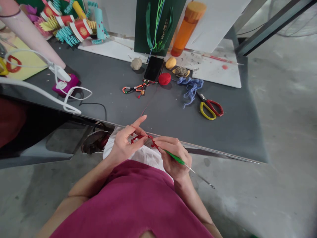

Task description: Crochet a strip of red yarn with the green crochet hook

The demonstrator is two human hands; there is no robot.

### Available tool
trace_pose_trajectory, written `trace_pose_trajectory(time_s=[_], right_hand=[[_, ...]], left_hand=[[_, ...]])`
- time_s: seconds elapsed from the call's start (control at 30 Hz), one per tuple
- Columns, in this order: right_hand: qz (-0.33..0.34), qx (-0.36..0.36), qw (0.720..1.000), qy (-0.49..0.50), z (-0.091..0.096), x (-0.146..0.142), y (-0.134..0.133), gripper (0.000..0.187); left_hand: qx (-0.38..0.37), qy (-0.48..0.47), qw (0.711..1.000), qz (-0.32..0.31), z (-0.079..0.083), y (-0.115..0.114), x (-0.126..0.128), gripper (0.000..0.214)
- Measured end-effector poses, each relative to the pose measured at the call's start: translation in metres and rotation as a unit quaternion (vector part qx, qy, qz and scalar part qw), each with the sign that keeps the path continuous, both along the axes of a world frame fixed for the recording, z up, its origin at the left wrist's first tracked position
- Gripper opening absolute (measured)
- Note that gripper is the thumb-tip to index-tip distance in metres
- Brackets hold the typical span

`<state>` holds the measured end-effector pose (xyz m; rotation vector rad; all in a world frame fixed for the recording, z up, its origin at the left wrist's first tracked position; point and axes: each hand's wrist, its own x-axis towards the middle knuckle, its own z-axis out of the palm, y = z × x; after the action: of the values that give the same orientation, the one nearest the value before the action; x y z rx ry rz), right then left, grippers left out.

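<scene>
Red crochet piece [153, 142] was pinched in L hand [125, 140], green-handled crochet hook [174, 157] gripped in R hand [176, 154]; even tension was prob. needed!

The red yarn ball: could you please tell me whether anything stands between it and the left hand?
Nothing visible blocks it: only a thin strand runs across the tabletop between the left hand and red yarn ball; the beaded strap lies aside.

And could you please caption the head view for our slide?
Left hand pinching thin red yarn, right hand holding a slim green-handled metal crochet hook, before a grey tabletop.
</scene>
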<state>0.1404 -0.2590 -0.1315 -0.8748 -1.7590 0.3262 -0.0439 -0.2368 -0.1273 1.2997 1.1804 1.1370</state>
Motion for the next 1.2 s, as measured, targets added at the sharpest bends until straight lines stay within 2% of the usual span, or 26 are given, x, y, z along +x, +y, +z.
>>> trace_pose_trajectory(time_s=[0.2,0.4,0.57,0.67,0.77,0.83,0.9,1.0,1.07,1.2], right_hand=[[-0.014,0.009,1.0,0.004,0.002,-0.001,0.001,0.025],[0.005,0.007,1.0,0.012,-0.004,-0.005,0.002,0.037],[-0.013,0.021,1.0,0.015,-0.018,-0.008,0.003,0.046],[-0.026,0.018,0.999,0.038,-0.021,-0.011,0.003,0.043],[-0.025,-0.029,0.993,0.11,-0.022,-0.018,0.003,0.028],[-0.048,-0.076,0.981,0.17,-0.022,-0.021,0.002,0.014],[-0.099,-0.114,0.966,0.21,-0.023,-0.022,0.0,0.01],[-0.155,-0.152,0.947,0.236,-0.027,-0.02,-0.002,0.013],[-0.146,-0.189,0.934,0.267,-0.028,-0.019,-0.002,0.015],[-0.05,-0.28,0.895,0.344,-0.024,-0.018,0.003,0.017]], left_hand=[[0.045,0.008,0.999,0.013,-0.006,-0.001,0.001,0.059],[0.015,-0.038,0.999,0.019,0.001,-0.006,0.009,0.069],[-0.078,-0.176,0.981,-0.003,0.004,-0.004,0.013,0.09],[-0.184,-0.29,0.938,-0.049,-0.001,0.001,0.012,0.093],[-0.311,-0.36,0.874,-0.096,-0.006,0.005,0.01,0.077],[-0.358,-0.381,0.845,-0.11,-0.008,0.007,0.009,0.066],[-0.365,-0.387,0.84,-0.107,-0.009,0.008,0.008,0.062],[-0.352,-0.381,0.849,-0.098,-0.009,0.008,0.007,0.062],[-0.343,-0.382,0.853,-0.098,-0.009,0.008,0.007,0.061],[-0.321,-0.401,0.852,-0.1,-0.006,0.008,0.007,0.058]])
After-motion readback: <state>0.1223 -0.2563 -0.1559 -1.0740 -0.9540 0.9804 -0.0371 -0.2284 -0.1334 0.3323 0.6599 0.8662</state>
